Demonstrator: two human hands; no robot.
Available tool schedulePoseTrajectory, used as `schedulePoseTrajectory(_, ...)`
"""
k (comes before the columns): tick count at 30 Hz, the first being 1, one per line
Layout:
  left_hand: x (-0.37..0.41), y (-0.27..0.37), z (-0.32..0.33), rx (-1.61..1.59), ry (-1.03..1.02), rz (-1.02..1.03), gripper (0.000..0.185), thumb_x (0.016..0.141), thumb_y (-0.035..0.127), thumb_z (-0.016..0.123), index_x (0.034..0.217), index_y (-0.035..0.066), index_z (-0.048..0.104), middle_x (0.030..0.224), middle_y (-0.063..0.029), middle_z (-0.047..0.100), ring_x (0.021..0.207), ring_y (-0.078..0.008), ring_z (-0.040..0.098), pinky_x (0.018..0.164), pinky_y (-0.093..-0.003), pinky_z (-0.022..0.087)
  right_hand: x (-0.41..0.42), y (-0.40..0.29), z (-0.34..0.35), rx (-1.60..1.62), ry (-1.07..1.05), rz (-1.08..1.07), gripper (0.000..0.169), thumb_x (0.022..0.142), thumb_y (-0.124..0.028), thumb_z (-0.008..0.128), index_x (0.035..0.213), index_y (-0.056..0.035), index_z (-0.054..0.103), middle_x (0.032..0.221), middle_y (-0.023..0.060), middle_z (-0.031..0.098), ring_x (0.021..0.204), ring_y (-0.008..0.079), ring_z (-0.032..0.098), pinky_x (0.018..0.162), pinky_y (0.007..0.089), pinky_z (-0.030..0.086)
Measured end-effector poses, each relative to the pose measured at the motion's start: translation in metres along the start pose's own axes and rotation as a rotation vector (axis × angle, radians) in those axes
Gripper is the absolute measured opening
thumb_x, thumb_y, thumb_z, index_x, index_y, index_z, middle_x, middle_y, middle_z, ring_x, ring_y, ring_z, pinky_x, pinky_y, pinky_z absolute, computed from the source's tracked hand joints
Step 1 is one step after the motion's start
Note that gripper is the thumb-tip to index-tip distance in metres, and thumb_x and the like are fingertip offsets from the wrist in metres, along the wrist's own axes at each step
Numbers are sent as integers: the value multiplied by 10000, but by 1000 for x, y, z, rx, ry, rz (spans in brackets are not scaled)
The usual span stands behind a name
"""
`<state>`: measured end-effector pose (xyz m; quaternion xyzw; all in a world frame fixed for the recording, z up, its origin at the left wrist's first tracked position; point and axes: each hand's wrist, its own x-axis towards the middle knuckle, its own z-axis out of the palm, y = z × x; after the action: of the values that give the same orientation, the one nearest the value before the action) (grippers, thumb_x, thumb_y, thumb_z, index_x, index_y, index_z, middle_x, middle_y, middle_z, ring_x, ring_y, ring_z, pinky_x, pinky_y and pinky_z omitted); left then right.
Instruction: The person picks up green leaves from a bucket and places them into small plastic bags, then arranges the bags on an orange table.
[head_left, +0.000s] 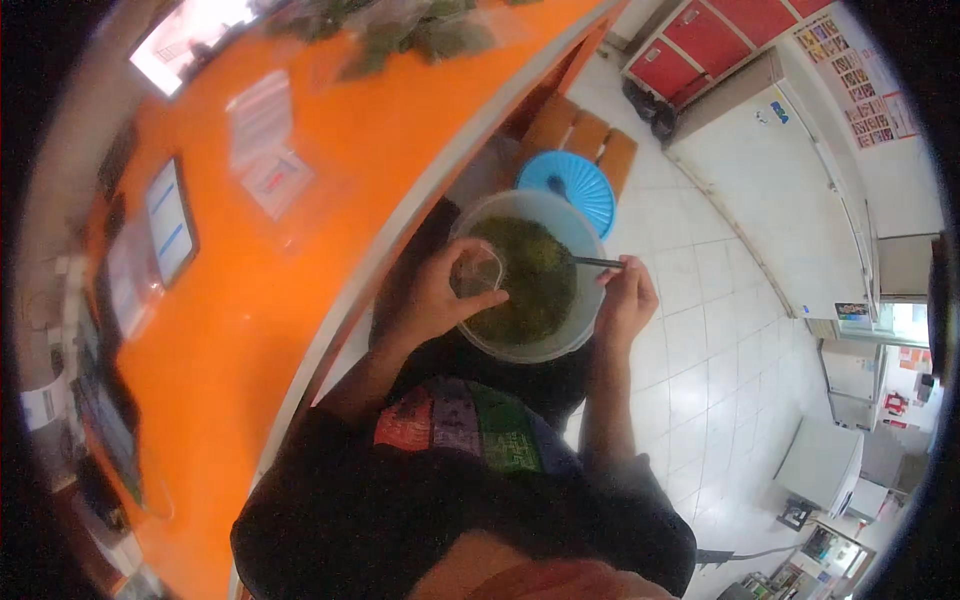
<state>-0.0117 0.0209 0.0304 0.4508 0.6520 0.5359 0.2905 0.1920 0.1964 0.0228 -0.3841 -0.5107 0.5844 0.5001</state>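
A translucent round plastic tub rests on my lap, holding a green-brown chopped or ground mass. My left hand grips a small clear cup or bag with a round mouth over the left part of the tub. In my right hand, at the tub's right rim, is the thin dark handle of a utensil; its far end reaches the green mass and cannot be made out. Behind the tub, a round blue ribbed plastic lid lies on a brown slatted stool.
An orange table runs along my left, bearing clear plastic packets, a phone, a bright screen and filled green bags. White tiled floor lies to the right, with a white chest freezer and red lockers beyond.
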Motion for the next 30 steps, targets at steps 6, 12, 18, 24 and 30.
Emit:
schedulePoseTrajectory(6,11,8,10,99,50,69,548,716,218,861,1155,50,580,1100,-122,623,1021,-253,619,895,-375,490,1,-11,2,73,29,-31,295,998,-199,565,994,90,622,731,87,614,655,163,575,646,287,461)
schedulePoseTrajectory(12,18,-4,36,278,118,256,516,718,205,829,1140,43,580,1111,-144,611,1036,-321,610,924,-418,483,-26,-56,23,-353,-34,-165,222,965,-133,590,893,72,636,764,118,651,682,205,625,628,304,496)
schedulePoseTrajectory(18,22,-8,54,145,99,149,544,718,197,843,1165,46,573,1134,-159,607,1113,-302,585,942,-415,483,-46,-67,28,-623,-504,-1019,45,841,12,625,849,50,648,779,175,668,716,315,674,628,362,549)
schedulePoseTrajectory(24,20,-12,46,-122,90,124,471,881,184,706,1298,33,550,1126,-138,624,1111,-218,590,968,-358,466,-36,-47,10,-805,-397,-851,85,822,-29,678,906,-15,685,906,148,693,892,309,665,751,410,533)
schedulePoseTrajectory(30,14,-28,45,-709,33,-46,317,1016,178,518,1290,28,574,1140,-120,636,1128,-198,572,1030,-361,409,-50,16,-2,-1136,-1041,-408,195,864,-231,688,1010,-111,737,990,115,697,1141,315,571,1073,490,316)
